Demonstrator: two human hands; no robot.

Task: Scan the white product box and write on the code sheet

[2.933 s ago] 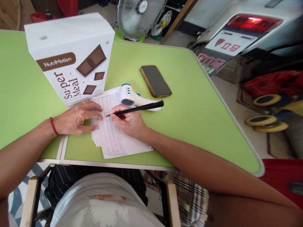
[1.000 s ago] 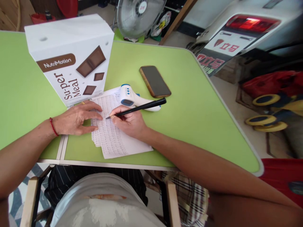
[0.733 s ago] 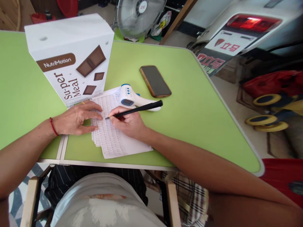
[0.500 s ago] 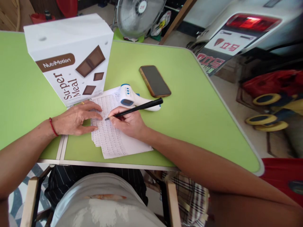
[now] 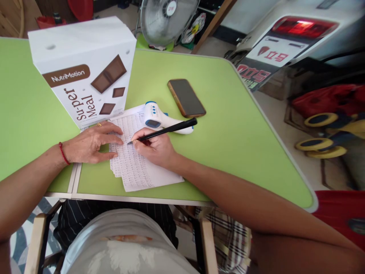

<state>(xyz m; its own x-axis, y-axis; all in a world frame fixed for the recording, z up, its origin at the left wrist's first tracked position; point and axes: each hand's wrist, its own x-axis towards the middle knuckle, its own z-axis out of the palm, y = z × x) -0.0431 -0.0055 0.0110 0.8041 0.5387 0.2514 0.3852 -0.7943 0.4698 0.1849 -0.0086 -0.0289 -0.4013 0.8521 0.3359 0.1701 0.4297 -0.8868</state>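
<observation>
A black pen (image 5: 171, 128) is gripped in my right hand (image 5: 155, 148), its tip at the written lines of a white paper sheet (image 5: 139, 171). Rows of small handwriting cover much of the sheet; its lower right part is blank. My left hand (image 5: 91, 144) lies on the left edge of the paper, fingers spread and holding nothing. Just beyond the pen, a white and blue infrared thermometer (image 5: 155, 114) rests on its side at the top of the paper. Behind my left hand stands a tall white NutriMotion box (image 5: 82, 72).
A smartphone (image 5: 186, 97) in a brown case lies on the green table (image 5: 236, 152), past the thermometer. Beyond the far edge stand a fan (image 5: 162, 19) and a white scooter (image 5: 296, 38) with a red tail light. Chair arms (image 5: 209, 243) flank my lap.
The pen tip has shifted very slightly to the right along the writing, with my right hand. My left hand and the objects on the table stay where they were.
</observation>
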